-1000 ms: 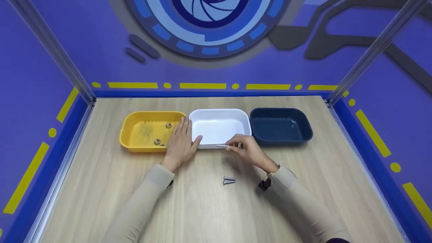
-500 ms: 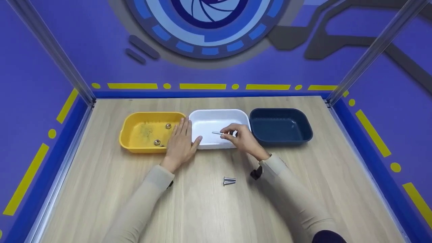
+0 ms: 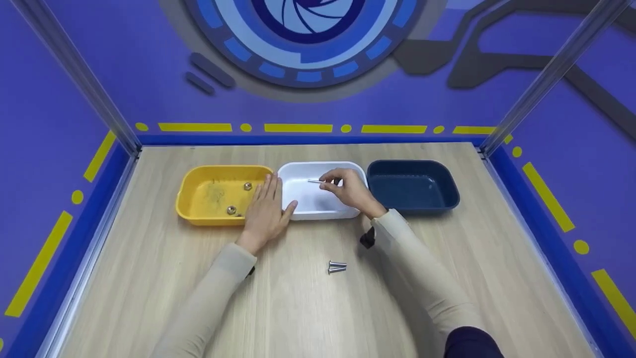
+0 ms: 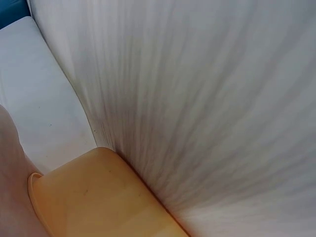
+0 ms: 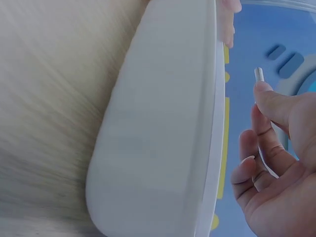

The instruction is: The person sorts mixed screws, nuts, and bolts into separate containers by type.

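Observation:
Between thumb and fingertips my right hand (image 3: 349,190) pinches a silver bolt (image 3: 315,181) over the white bin (image 3: 323,215). In the right wrist view the threaded end of the bolt (image 5: 259,74) pokes out past the thumb, above the bin's rim. My left hand (image 3: 265,211) lies with straight fingers across the meeting rims of the yellow bin (image 3: 211,220) and the white one. Two shiny nuts, one farther back (image 3: 248,186) and one nearer (image 3: 231,210), sit in the yellow bin; a small metal bit beside the nearer one is partly hidden by the hand.
Several silver bolts (image 3: 337,267) lie together on the wooden table (image 3: 298,308), in front of the white bin. A dark blue bin (image 3: 413,211) stands at the right end of the row. Blue printed walls (image 3: 318,112) enclose the table at the back and sides.
My right hand has moved forward and slightly left with the bolt, from the white bin's front rim to over its inside. The left hand stays in place.

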Motion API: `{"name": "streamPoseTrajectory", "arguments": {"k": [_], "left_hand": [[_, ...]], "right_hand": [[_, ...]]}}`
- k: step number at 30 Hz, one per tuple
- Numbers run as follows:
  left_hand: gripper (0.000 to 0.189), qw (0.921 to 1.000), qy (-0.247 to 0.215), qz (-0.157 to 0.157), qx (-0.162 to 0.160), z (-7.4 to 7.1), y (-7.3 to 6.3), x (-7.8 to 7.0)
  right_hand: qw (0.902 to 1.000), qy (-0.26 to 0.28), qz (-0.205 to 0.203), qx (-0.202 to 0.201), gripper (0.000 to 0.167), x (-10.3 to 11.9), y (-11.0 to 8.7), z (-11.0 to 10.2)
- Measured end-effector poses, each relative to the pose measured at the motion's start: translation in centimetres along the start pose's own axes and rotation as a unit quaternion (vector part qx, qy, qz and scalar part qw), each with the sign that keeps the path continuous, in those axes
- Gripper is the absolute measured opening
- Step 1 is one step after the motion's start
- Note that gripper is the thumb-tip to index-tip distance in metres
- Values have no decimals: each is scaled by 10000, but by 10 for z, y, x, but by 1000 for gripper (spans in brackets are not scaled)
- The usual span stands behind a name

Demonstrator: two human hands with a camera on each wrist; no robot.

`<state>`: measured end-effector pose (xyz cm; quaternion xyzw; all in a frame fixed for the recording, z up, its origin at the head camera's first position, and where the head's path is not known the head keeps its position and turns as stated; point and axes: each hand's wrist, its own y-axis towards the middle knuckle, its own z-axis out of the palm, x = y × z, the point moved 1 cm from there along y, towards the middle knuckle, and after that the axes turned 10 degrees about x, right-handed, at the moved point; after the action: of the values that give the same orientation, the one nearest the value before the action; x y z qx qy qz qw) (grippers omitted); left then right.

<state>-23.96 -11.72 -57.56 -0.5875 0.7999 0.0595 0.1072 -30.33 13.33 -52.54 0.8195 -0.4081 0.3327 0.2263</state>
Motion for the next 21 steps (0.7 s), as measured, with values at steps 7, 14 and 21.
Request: {"name": "streamPoseTrajectory", "arguments": {"k": [7, 14, 21], "left_hand": [[87, 9999, 24, -67, 114, 1, 1, 1], [86, 10000, -14, 20, 4, 1, 0, 0], [86, 10000, -2, 29, -17, 0, 0, 0]], "right_hand": [[9994, -65, 340, -19, 13, -8, 14, -3], [9966, -74, 810, -85, 13, -16, 20, -5], [9959, -92, 884, -148, 13, -19, 25, -7]]}}
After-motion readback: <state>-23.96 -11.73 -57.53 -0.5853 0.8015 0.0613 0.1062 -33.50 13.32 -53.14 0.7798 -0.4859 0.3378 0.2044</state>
